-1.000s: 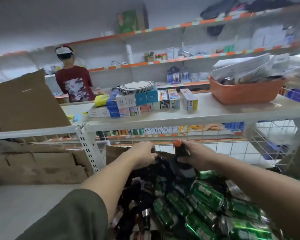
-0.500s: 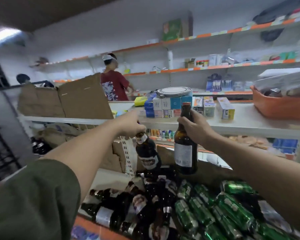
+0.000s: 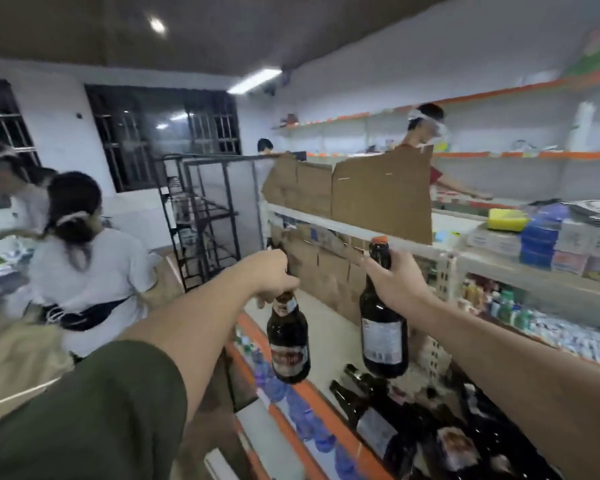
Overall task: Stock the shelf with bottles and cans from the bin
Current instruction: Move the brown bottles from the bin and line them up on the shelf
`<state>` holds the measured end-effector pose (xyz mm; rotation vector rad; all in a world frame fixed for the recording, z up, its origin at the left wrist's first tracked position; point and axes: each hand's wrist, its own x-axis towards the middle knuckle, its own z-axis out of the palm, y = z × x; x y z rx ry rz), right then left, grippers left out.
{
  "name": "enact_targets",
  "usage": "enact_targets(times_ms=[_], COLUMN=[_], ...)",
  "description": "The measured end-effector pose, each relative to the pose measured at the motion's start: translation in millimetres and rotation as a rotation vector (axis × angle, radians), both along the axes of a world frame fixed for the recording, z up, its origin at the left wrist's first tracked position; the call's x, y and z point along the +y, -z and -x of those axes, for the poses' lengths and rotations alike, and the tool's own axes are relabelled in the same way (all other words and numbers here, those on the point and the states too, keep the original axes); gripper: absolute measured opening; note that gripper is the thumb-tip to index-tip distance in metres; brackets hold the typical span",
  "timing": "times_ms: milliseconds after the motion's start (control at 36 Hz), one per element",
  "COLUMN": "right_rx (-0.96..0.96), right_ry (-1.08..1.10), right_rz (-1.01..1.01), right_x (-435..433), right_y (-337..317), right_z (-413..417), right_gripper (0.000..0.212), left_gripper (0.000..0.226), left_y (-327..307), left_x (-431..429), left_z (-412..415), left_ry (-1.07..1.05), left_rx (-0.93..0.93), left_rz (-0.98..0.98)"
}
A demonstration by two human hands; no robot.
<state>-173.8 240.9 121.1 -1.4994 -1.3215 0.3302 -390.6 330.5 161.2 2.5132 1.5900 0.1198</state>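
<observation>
Two hands, two held bottles.

- Left hand [image 3: 272, 278]: fingers clenched round the neck of a dark brown glass bottle with a red-and-white front label [image 3: 289, 344]. Cap hidden in the fist. The bottle hangs neck up, body tilted a little.
- Right hand [image 3: 397, 289]: grasps the neck of a second dark brown glass bottle with an orange cap and a pale back label [image 3: 383, 336], just under the cap. It is near upright.
- Both bottles are in the air, side by side but apart, above the white shelf board with an orange front edge [image 3: 329, 344] and in front of the brown cardboard sheets [image 3: 381, 192] propped on the shelf above.
- Heap of dark glass bottles lying on their sides [image 3: 371, 414] at lower right. Two necks are clear and point up-left. The rest are blurred, so the total cannot be told.
- Bluish clear plastic bottles [image 3: 293, 396] in a row on the tier below; too blurred to count.
- One yellow block [image 3: 506, 219] and stacked blue and white cartons [image 3: 541, 245] on the upper shelf, right.
- One black metal rack [image 3: 201, 216] stands behind.
- Other people: one in a white T-shirt [image 3: 84, 268] at left, one blurred at the far left edge [image 3: 4, 178], one in a red top [image 3: 426, 124] behind the cardboard, and one distant head [image 3: 264, 146].
</observation>
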Motion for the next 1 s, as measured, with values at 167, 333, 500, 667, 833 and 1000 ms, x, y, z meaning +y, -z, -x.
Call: enact_targets(times_ms=[167, 333, 500, 667, 833, 1000], right_rx=[0.019, 0.069, 0.100, 0.132, 0.127, 0.166], right_ry=[-0.067, -0.045, -0.122, -0.200, -0.231, -0.284], right_rz=[0.022, 0.004, 0.003, 0.044, 0.006, 0.014], right_x=[80.3, 155.0, 223.4, 311.9, 421.7, 548.1], right_y=[-9.0, -6.6, -2.0, 17.0, 31.7, 28.4], right_z=[77.1, 140.0, 188.5, 221.6, 258.5, 297.5], right_gripper=[0.028, 0.028, 0.030, 0.036, 0.041, 0.039], left_gripper=[0.042, 0.042, 0.043, 0.044, 0.048, 0.036], left_y=[-6.2, -10.5, 2.3, 28.1, 37.5, 19.3], left_x=[55.8, 102.6, 163.4, 239.3, 338.8, 450.0], left_z=[97.5, 166.1, 216.0, 249.3, 274.6, 291.7], left_ry=[-0.106, -0.148, -0.185, -0.214, -0.211, -0.229], left_rx=[0.005, 0.001, -0.047, -0.065, -0.010, 0.017], left_rz=[-0.001, -0.044, -0.032, 0.037, 0.028, 0.078])
